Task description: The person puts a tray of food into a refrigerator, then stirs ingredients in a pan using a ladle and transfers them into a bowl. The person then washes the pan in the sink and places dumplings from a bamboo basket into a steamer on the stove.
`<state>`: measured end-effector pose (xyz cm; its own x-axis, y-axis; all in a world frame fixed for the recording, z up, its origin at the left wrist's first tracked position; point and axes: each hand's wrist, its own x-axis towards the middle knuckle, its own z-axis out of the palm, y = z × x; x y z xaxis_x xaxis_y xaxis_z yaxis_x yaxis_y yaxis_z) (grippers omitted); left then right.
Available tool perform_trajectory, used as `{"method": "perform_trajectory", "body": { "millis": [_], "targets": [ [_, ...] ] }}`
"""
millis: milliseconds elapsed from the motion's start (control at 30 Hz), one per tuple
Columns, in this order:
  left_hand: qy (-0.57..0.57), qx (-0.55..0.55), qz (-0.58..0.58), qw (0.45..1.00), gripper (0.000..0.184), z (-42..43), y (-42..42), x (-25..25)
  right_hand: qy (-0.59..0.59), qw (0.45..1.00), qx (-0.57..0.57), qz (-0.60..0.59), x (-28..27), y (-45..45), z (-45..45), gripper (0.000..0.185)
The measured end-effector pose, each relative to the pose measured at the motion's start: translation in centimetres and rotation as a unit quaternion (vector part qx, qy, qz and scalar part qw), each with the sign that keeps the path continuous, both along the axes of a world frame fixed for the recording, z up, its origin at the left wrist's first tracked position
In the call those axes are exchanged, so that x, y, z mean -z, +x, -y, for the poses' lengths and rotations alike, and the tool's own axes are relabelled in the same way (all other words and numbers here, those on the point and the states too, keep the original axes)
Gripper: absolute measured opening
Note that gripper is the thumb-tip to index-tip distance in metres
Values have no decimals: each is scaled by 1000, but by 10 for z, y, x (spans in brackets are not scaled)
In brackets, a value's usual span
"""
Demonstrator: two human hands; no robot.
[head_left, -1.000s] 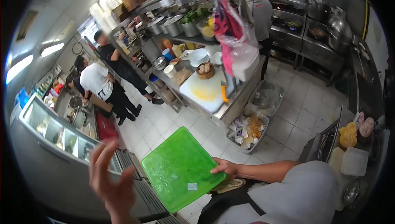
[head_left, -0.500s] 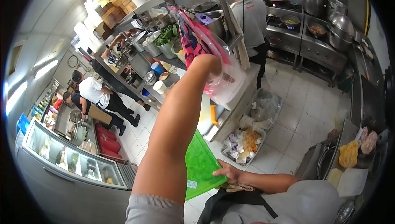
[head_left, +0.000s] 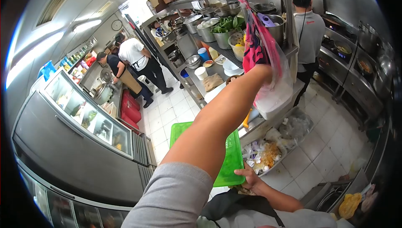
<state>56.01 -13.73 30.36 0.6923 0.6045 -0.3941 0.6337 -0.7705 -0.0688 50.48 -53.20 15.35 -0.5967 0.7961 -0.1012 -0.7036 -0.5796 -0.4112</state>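
My left arm reaches up and across to a clear plastic bag [head_left: 274, 98] that hangs at the shelf corner beside a pink patterned bag [head_left: 254, 46]. My left hand [head_left: 264, 74] is at the clear bag; its fingers are mostly hidden by the wrist and the plastic. Low in front of my body, my right hand [head_left: 250, 178] grips the near right corner of a rectangular green plastic container [head_left: 230, 161], thumb on top. My left arm covers the middle of this container. Just beyond its far edge is an orange-handled tool [head_left: 247, 120] on the counter.
A bin [head_left: 264, 154] of scraps and plastic stands on the floor. Steel pots and leafy greens [head_left: 228, 25] fill the shelf. One co-worker [head_left: 307, 27] stands by the stoves; others [head_left: 134, 54] work at the far left. A glass-topped fridge [head_left: 88, 115] is at left.
The view has swung left, so the scene sits further right in the picture. My left hand is still at the hanging plastic bag, and my right hand still holds the green container.
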Motion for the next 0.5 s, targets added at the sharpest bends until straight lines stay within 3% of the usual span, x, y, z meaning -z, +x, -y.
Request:
{"method": "perform_trajectory", "body": {
  "millis": [367,500],
  "targets": [
    [66,58,41,995,41,-31,13,38,-9,999,17,28,-7,3,8,57],
    [131,151,90,976,37,-44,5,44,-14,999,12,36,-11,7,7,57]
  ]
}}
